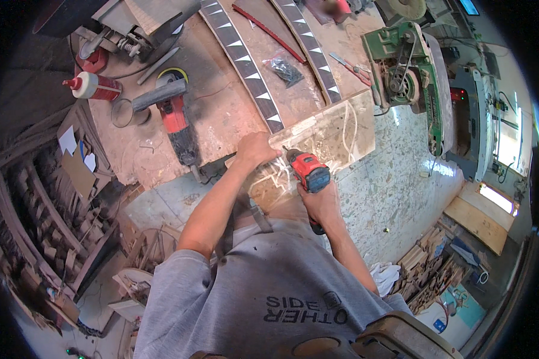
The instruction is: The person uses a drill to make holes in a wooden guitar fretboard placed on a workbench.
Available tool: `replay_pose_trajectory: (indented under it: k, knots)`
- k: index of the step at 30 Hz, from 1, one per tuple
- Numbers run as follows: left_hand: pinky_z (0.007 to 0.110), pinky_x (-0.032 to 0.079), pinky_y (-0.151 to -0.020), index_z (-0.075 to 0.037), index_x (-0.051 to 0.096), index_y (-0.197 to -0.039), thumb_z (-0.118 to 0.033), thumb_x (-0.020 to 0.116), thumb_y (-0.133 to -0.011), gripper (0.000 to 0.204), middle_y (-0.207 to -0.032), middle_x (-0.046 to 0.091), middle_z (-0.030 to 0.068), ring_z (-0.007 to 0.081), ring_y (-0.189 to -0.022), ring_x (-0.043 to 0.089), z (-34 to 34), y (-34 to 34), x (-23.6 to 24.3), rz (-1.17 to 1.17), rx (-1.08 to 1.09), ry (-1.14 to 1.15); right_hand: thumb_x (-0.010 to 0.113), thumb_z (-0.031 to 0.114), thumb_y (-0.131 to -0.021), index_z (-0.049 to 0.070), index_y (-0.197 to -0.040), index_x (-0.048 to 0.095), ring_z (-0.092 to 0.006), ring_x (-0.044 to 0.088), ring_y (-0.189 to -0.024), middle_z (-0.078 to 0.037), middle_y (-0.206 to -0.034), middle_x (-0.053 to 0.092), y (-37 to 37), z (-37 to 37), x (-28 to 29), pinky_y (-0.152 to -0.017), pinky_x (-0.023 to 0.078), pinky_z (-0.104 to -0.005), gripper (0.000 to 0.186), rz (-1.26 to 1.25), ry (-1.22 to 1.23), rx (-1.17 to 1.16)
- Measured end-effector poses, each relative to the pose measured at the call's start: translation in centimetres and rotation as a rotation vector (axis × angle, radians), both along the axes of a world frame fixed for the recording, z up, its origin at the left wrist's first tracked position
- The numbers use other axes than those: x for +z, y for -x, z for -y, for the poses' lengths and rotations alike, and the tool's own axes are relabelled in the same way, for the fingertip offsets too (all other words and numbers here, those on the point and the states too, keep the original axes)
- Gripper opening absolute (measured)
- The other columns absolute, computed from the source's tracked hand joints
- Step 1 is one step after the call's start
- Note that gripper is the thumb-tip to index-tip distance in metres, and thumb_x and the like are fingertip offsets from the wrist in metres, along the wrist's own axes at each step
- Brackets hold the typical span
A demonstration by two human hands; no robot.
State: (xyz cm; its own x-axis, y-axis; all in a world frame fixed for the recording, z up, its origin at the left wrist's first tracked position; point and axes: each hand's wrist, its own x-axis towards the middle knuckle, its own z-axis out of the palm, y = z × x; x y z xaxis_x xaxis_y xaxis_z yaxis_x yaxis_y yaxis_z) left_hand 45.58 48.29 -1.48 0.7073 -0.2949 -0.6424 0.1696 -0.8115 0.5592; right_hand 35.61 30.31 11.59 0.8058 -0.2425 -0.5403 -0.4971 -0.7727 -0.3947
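My right hand [320, 203] grips a red and black cordless drill [307, 167] by its handle. The drill's nose points away to the left, over the near edge of a pale wooden board [359, 122]. My left hand [259, 149] rests at the left end of that board, close to the drill's tip. Its thumb and fingers are closed together; whatever sits between them is hidden. Beyond it lie two curved dark strips, a left one [244, 60] and a right one [310, 45], both inlaid with white triangles. Between the strips is a clear plastic bag [284, 70] of small dark pieces.
A red and black power grinder [176, 116] lies left on the workbench [212, 128], by a white and red bottle [96, 87]. A long red strip [268, 33] lies between the curved strips. Right stands a green belt-driven machine [401, 72]. Wood scraps [425, 263] are piled lower right.
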Motion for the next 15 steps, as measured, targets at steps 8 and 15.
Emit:
replay_pose_trajectory:
  k: [8,15]
  knots:
    - [0.048,0.056,-0.092,-0.002,0.076,-0.114,-0.048,0.083,-0.076,0.06,-0.109,0.075,0.0242,0.0404,-0.105,0.072,-0.1,-0.8,0.2,-0.068,-0.066,0.005,0.075,0.025,-0.084,0.005,-0.123,0.062,-0.0485,0.069,-0.094,-0.029,-0.094,0.072,-1.0,-0.9,2.3,-0.08,0.054,-0.0552,0.046,-0.104,0.047,0.074]
    - [0.048,0.056,-0.09,0.003,0.076,-0.107,-0.045,0.084,-0.074,0.059,-0.106,0.073,0.0282,0.0423,-0.102,0.072,-0.4,-1.1,-1.1,-0.076,-0.019,0.088,0.075,0.025,-0.085,0.009,-0.127,0.059,-0.0489,0.069,-0.093,-0.027,-0.093,0.073,-1.9,-0.3,2.7,-0.08,0.055,-0.0557,0.048,-0.131,0.019,0.096]
